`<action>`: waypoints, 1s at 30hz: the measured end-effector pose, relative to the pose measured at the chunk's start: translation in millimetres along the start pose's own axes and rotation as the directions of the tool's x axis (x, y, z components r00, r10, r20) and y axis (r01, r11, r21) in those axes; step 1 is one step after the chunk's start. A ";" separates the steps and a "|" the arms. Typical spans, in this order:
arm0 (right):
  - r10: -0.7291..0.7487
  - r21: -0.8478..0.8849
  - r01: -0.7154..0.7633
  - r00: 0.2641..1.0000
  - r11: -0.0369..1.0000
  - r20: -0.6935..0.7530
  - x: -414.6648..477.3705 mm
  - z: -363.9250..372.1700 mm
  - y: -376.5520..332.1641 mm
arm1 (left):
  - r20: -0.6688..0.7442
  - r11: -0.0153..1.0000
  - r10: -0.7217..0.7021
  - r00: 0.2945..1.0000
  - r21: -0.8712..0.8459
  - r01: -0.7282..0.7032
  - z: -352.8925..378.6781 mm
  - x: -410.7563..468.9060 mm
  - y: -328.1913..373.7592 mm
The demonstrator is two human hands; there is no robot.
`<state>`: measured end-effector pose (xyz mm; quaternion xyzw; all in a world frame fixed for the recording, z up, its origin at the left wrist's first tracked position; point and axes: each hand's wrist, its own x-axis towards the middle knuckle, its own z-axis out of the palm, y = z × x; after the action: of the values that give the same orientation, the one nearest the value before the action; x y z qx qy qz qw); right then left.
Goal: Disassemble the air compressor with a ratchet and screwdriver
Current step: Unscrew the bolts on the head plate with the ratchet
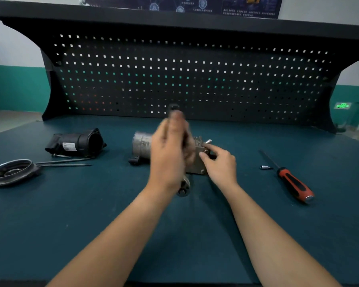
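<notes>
The grey metal air compressor [141, 144] lies on the green bench mat [195, 235] at the centre. My left hand [168, 154] is blurred and shut on the ratchet: its head [183, 188] shows below my palm, and the dark handle end [174, 107] sticks up above my fingers. My right hand [220, 162] rests on the compressor's block end [197, 166], fingers pressed against it. A small bolt [208, 141] stands up just behind that block. The red and black screwdriver [292, 182] lies to the right, apart from both hands.
A black plastic housing [77, 143] lies at the left, with two long bolts [64, 162] and a round metal cover [10, 172] in front of it. A small socket bit [265, 167] sits beside the screwdriver shaft. A black pegboard [184, 75] closes the back of the bench.
</notes>
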<state>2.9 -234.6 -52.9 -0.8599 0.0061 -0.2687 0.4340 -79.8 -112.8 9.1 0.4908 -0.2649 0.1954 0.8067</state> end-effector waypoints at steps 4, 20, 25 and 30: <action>0.010 0.014 -0.009 0.998 1.000 -0.061 -0.8 3.1 2.1 | -0.517 0.915 -0.227 0.826 -0.404 -0.001 -39.0 17.4 8.2; 0.011 -0.093 -0.013 1.000 0.996 -0.017 -3.5 0.4 1.0 | 0.831 0.512 -0.090 0.548 0.511 -0.691 -17.5 -14.8 -13.4; -0.012 -0.106 0.005 0.998 0.994 -0.066 -4.7 5.4 -4.9 | 0.832 0.494 -0.036 0.554 0.497 -0.714 -35.5 -19.5 -23.3; -0.020 -0.065 0.017 0.999 0.998 -0.048 -5.9 6.7 -6.6 | 0.444 0.820 0.150 0.883 0.444 -0.362 -24.7 -14.0 -19.9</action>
<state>-0.5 -224.0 -53.8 -0.8666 0.0176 -0.2932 0.4033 -73.5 -100.2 -22.7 0.6758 -0.4227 0.2661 0.5421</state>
